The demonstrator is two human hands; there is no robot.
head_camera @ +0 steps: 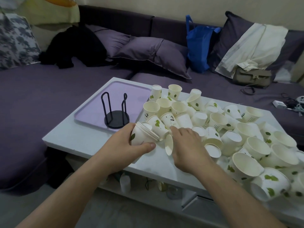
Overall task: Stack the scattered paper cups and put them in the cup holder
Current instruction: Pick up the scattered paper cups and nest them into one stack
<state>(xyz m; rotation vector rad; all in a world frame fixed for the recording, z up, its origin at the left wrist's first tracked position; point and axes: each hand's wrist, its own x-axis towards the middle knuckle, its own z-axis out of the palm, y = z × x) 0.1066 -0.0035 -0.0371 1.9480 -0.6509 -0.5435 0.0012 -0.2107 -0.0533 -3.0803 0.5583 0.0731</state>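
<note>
Several white paper cups (220, 122) with green leaf prints lie scattered in a heap over the right half of the white table (92, 140). My left hand (130, 145) grips a short nested stack of cups (143, 134), tilted on its side with the rims pointing right. My right hand (187, 145) reaches into the heap, its fingers around a single cup (169, 144) lying by the stack's mouth. The black wire cup holder (116, 112) stands empty on a lilac tray (105, 99), just behind my left hand.
A purple sofa (49, 89) wraps around the table's far and left sides, carrying cushions, a black garment (74, 46), a blue bag (199, 46) and a grey handbag (252, 78). Bottles and cups sit on the shelf under the table.
</note>
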